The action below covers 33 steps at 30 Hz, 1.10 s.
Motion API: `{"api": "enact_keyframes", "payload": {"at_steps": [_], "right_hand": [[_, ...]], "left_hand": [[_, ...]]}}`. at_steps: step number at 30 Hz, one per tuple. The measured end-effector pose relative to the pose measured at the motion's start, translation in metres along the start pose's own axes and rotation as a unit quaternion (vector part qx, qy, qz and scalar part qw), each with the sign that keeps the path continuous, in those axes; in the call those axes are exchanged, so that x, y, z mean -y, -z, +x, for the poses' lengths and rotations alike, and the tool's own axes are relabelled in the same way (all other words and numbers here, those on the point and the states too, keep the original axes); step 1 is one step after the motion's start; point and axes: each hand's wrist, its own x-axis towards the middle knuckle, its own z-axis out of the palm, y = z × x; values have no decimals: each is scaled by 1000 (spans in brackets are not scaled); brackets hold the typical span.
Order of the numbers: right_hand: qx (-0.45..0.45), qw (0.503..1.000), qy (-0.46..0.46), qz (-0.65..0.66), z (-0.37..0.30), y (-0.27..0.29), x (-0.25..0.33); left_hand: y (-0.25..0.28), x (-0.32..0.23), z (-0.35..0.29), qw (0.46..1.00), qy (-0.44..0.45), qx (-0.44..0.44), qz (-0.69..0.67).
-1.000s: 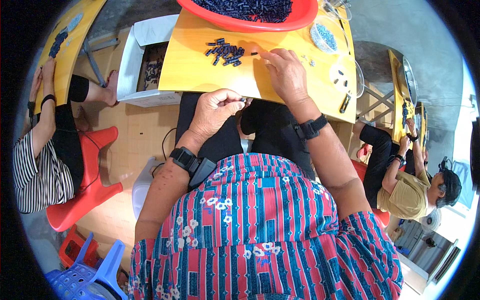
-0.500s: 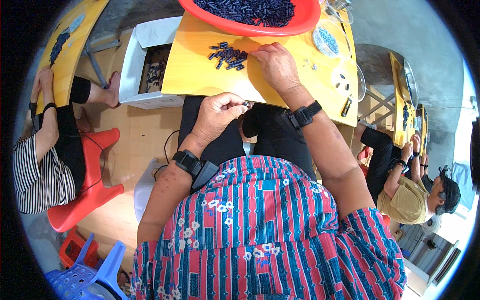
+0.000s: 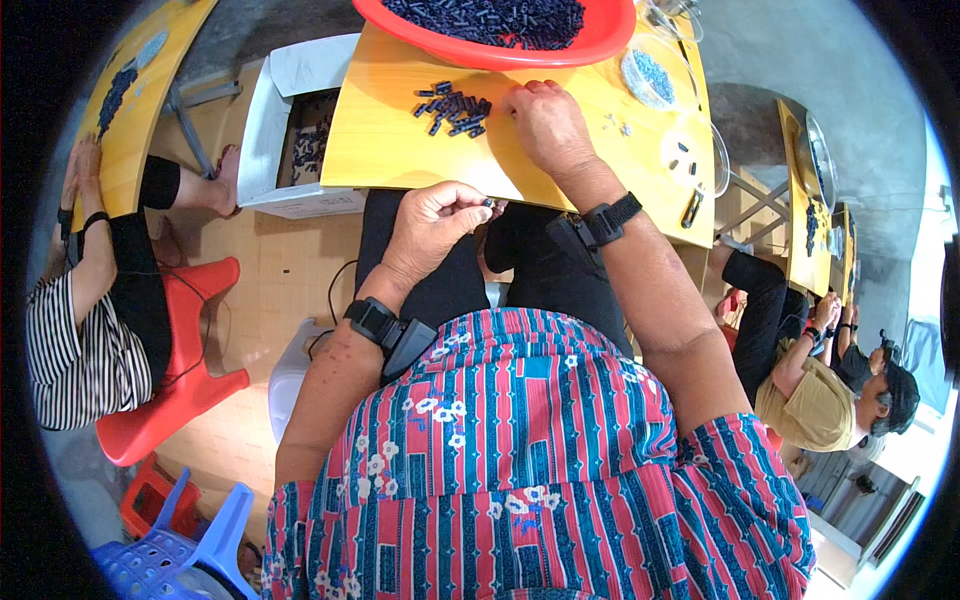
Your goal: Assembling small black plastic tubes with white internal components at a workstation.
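Observation:
My left hand point(image 3: 436, 228) is at the table's near edge, thumb and forefinger pinched on a small dark cylindrical piece point(image 3: 489, 203). Only the end of that piece shows past the fingertips. Over the yellow table point(image 3: 400, 165), my right hand point(image 3: 550, 128) is closed, its fingers curled downward. Their tips are hidden, so whatever they may hold cannot be made out. Just left of those fingers lies a loose pile of short dark cylindrical pieces point(image 3: 456, 110), apart from the hand.
A red basin point(image 3: 480, 55) full of dark pieces stands at the far edge. To the right are a clear tub of small blue parts point(image 3: 648, 78), a few loose bits and a dark tool point(image 3: 692, 208). An open white box point(image 3: 262, 130) sits left. Co-workers sit on both sides.
My right hand's fingers have curled in more, and the hand has barely shifted. My left hand keeps its pinch on the small piece. The view has shifted very slightly.

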Motion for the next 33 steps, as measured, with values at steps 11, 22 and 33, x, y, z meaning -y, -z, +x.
{"api": "enact_keyframes", "payload": {"at_steps": [11,22,33], "right_hand": [[-127,981,-11,148,-41,12,29],[31,679,-290,674,-71,13,47],[65,664,-257,700,-75,2,47]], "left_hand": [[2,6,2,1000,0,-2,-25],[3,12,3,1000,2,-13,-10],[4,9,3,1000,-3,-5,-4]]}}
